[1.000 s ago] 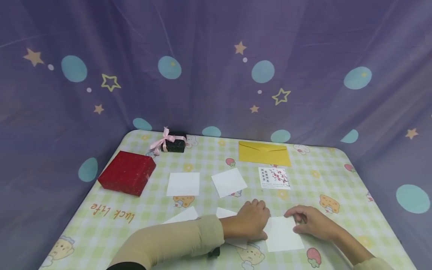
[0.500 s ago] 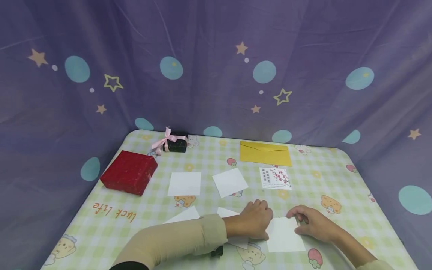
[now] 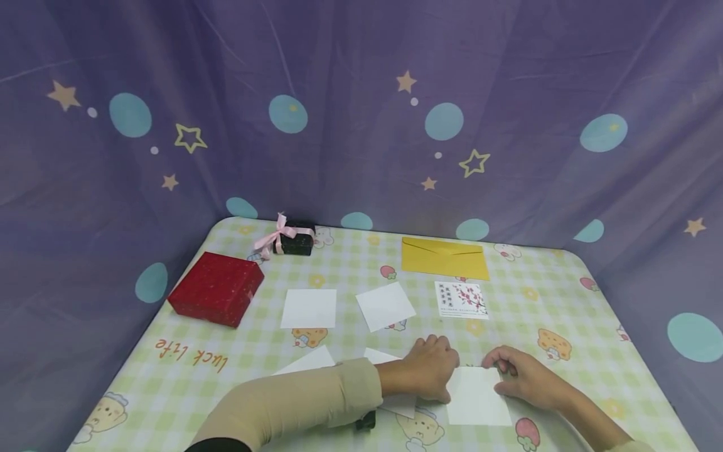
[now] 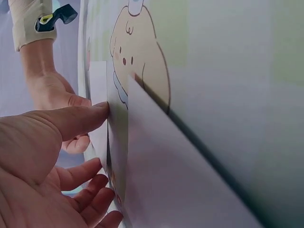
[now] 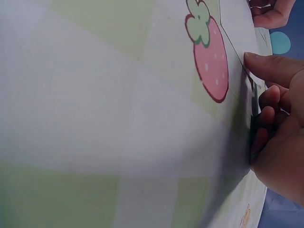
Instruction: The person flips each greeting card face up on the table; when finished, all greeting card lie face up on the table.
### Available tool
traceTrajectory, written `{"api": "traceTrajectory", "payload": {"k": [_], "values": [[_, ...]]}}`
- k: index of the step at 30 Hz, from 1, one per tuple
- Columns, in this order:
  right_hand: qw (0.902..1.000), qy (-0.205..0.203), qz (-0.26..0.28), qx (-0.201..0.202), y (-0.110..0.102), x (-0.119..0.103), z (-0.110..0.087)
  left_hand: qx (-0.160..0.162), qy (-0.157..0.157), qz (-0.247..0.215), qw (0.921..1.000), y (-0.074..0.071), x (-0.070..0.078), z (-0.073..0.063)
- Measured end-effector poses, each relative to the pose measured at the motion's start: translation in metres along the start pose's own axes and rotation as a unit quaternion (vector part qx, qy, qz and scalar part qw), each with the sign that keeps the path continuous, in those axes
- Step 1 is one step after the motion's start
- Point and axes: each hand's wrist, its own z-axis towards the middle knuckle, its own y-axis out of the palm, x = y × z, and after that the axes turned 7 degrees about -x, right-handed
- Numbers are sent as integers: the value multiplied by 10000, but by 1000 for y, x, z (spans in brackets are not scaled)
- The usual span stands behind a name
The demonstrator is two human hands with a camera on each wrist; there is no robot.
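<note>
At the front right of the table, a blank square white card lies between my two hands. My left hand pinches its left edge; in the left wrist view the thumb presses on that edge, with the other fingers bent farther along it. My right hand holds the upper right corner, thumb and curled fingers at the edge. In the right wrist view, the right thumb touches the card. Another white card lies partly hidden under my left forearm.
Two blank white cards and a card printed with red blossoms form a row behind my hands. Farther back lie a yellow envelope, a black box with pink ribbon and a red box. One more white card shows beyond my left sleeve.
Both hands keep their hold on the white card with barely any movement. The head view has shifted slightly, and everything else on the table stays in place.
</note>
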Motion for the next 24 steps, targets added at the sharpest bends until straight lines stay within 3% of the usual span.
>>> {"api": "traceTrajectory", "payload": {"k": [7,11,16,20,24], "values": [[9998,179,78,64,-2,-1,0,-14,28,-220,9998,0,0,3],[9992,316,38,221,-7,3,0,210,99,-345,9991,-1,-4,6],[9965,659,130,492,-14,7,-1,761,283,-757,9938,-9,-12,7],[9910,918,669,713,-16,6,0,1265,587,-1158,9834,-15,-22,4],[9865,521,1284,869,-22,2,3,2004,910,-1232,9677,-22,-32,2]]}}
